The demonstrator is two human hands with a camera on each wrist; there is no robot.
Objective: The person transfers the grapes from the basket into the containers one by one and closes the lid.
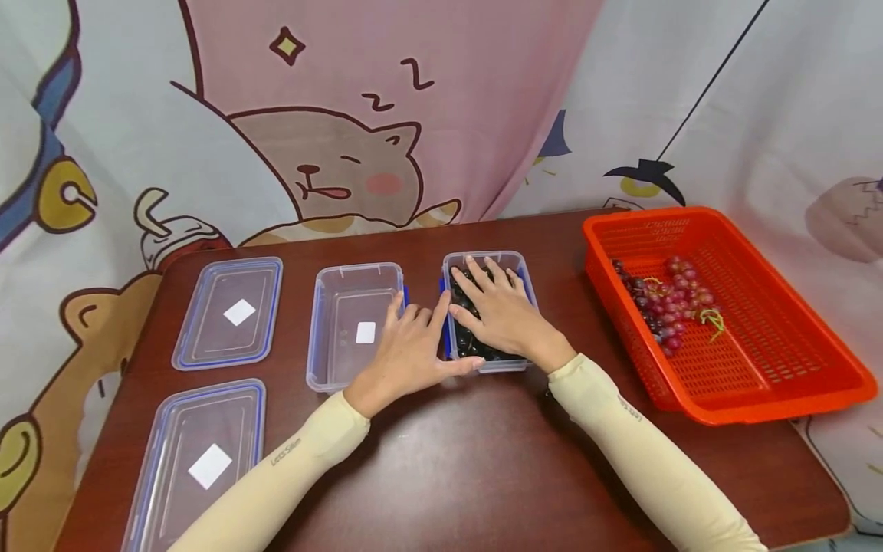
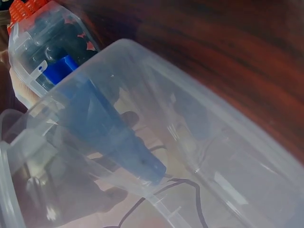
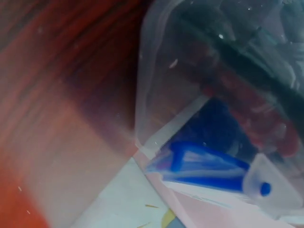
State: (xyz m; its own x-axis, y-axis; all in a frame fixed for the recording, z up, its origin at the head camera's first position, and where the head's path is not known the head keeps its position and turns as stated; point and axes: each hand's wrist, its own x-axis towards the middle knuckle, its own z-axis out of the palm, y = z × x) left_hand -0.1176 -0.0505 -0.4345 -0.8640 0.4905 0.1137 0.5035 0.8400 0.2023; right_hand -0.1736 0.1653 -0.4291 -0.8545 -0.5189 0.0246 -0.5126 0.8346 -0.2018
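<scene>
My right hand (image 1: 502, 313) lies spread over dark grapes (image 1: 471, 349) that fill a see-through plastic container (image 1: 483, 254) with blue side latches. Its fingertips reach toward the far rim, palm down on the fruit. Between this container and a second see-through container (image 1: 355, 268) is my left hand (image 1: 407, 349), fingers extended. Its thumb points at the near left corner of the grape container, and the fingertips are by the facing blue latches. The second container fills the left wrist view, while a blue latch (image 3: 209, 164) on the grape container shows in the right wrist view.
Two blue-edged lids (image 1: 207, 307) with white labels lie on the left of the brown table (image 1: 441, 475). An orange basket (image 1: 773, 399) on the right holds bunches of red grapes (image 1: 672, 303) and some darker ones. A patterned curtain (image 1: 497, 100) hangs behind the table.
</scene>
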